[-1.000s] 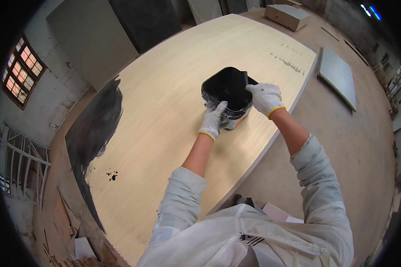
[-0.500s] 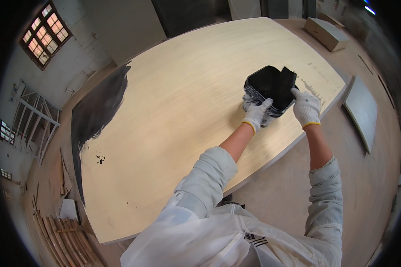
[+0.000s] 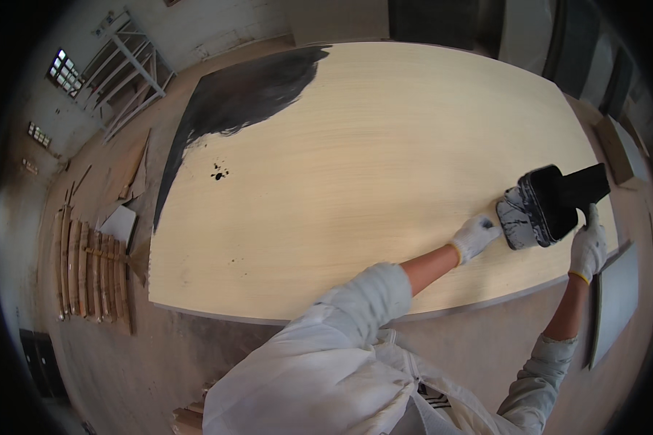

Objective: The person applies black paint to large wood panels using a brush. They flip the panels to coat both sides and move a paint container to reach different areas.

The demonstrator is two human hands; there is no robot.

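Note:
A paint-smeared bucket (image 3: pixel 531 212) with black paint inside stands tilted near the right end of a large pale wooden oval panel (image 3: pixel 370 167). A flat black piece (image 3: pixel 584 185) sticks out from its far rim. My left hand (image 3: pixel 474 236), in a white glove, presses against the bucket's near left side. My right hand (image 3: pixel 588 245), also gloved, grips the bucket's right side by the panel's edge. The panel's far left end carries a black painted patch (image 3: pixel 247 94).
Small black drips (image 3: pixel 218 174) mark the bare wood left of centre. Wooden slats (image 3: pixel 87 264) lie on the floor at the left, and a white metal rack (image 3: pixel 134 69) stands beyond. A grey board (image 3: pixel 617 304) lies on the floor at the right.
My view has swung so the bucket now sits far right in the picture. Both hands stay on the bucket, which is now closer to the panel's right edge.

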